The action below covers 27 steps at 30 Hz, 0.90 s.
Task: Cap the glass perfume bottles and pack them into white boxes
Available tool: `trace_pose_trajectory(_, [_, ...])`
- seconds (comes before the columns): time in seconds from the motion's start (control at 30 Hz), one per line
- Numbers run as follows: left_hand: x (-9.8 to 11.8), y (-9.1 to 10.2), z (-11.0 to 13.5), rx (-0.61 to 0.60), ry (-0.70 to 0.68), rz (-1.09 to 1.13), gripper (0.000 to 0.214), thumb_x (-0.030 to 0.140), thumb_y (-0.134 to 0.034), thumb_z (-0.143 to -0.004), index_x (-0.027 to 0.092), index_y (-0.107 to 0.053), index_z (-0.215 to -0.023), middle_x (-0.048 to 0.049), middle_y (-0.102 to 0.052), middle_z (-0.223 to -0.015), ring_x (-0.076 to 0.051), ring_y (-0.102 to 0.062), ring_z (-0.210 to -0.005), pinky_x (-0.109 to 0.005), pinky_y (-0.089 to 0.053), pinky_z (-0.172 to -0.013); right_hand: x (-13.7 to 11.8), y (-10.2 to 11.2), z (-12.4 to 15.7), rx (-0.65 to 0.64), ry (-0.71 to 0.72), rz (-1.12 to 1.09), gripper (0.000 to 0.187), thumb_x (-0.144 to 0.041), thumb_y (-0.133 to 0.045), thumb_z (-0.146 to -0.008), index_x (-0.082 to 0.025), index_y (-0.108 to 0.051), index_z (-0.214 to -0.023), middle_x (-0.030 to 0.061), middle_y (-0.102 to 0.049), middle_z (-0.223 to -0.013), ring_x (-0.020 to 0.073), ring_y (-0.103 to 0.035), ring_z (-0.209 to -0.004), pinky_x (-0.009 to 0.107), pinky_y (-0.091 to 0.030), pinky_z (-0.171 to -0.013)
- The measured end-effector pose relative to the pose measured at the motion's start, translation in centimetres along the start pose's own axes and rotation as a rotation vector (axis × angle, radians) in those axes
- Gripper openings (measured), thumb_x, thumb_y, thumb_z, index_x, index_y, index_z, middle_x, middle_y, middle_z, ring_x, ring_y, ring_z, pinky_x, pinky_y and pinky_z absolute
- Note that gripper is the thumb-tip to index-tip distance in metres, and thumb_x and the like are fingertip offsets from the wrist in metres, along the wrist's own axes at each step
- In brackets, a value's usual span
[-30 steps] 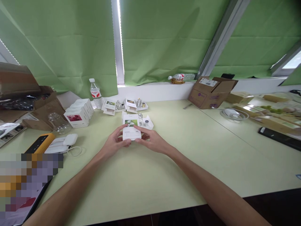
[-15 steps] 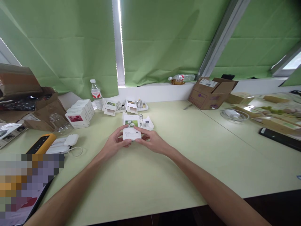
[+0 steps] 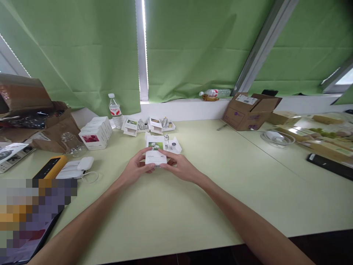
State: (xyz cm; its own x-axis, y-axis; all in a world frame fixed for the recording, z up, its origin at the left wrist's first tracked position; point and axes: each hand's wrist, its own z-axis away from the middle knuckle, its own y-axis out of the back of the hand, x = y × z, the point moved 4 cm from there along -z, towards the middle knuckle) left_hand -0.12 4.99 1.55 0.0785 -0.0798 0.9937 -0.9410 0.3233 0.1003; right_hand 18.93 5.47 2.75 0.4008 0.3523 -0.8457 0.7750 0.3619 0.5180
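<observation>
Between my two hands is a small white box point(image 3: 156, 156) with a green and white flower picture on its face. My left hand point(image 3: 139, 163) is closed on its left side, thumb at the lower edge and a finger near the top. On the right side, my right hand point(image 3: 178, 164) grips it in the same way. Just behind the box a small glass bottle point(image 3: 166, 141) and a dark-topped cap point(image 3: 173, 145) rest on a white tray point(image 3: 178, 148). Farther back are two opened flower-picture boxes point(image 3: 130, 126) point(image 3: 156, 124) beside small bottles.
To the left stand a row of white boxes point(image 3: 93, 137), a water bottle point(image 3: 115, 110), an empty clear bottle point(image 3: 72, 145) and a yellow-edged power bank point(image 3: 51, 167). A cardboard carton point(image 3: 242, 114), a coiled white cable point(image 3: 277, 138) and a black bar point(image 3: 329, 166) lie right.
The view has shifted slightly, so everything sits a little farther right. Both hands keep their hold on the white box, whose face now shows a little more squarely.
</observation>
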Motion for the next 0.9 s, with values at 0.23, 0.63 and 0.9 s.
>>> trace_pose_trajectory(0.23, [0.01,0.04,0.03,0.008,-0.005,-0.014,0.07,0.043,-0.067,-0.078,0.028,-0.038,-0.14,-0.0085,-0.062,-0.115,-0.019,-0.065,-0.084,-0.043,-0.054,-0.083,-0.04,-0.02,-0.07,0.014,0.005,-0.007,0.065,-0.047,-0.057,-0.087,-0.026,-0.038,-0.145,0.0044,-0.069,-0.096,0.017,-0.061,-0.076,0.038,-0.053,-0.076])
trace_pose_trajectory(0.63, [0.04,0.06,-0.08,0.033,-0.043,-0.041,0.068,0.046,-0.067,-0.077,0.027,-0.041,-0.137,-0.0075,-0.062,-0.115,-0.019,-0.065,-0.082,-0.037,-0.056,-0.079,-0.11,0.11,0.03,0.031,0.006,-0.004,0.063,-0.052,-0.054,-0.088,-0.026,-0.041,-0.143,0.0061,-0.068,-0.107,0.0179,-0.062,-0.08,0.04,-0.053,-0.08])
trace_pose_trajectory(0.9, [0.49,0.23,0.06,0.129,-0.081,0.064,0.08,0.047,-0.057,-0.086,0.032,-0.012,-0.15,-0.0082,-0.061,-0.117,-0.018,-0.064,-0.086,-0.037,-0.058,-0.075,-0.7,-0.28,0.03,0.028,0.088,-0.046,0.066,-0.04,-0.056,-0.089,-0.029,-0.029,-0.149,0.0054,-0.065,-0.116,0.0185,-0.063,-0.086,0.039,-0.053,-0.085])
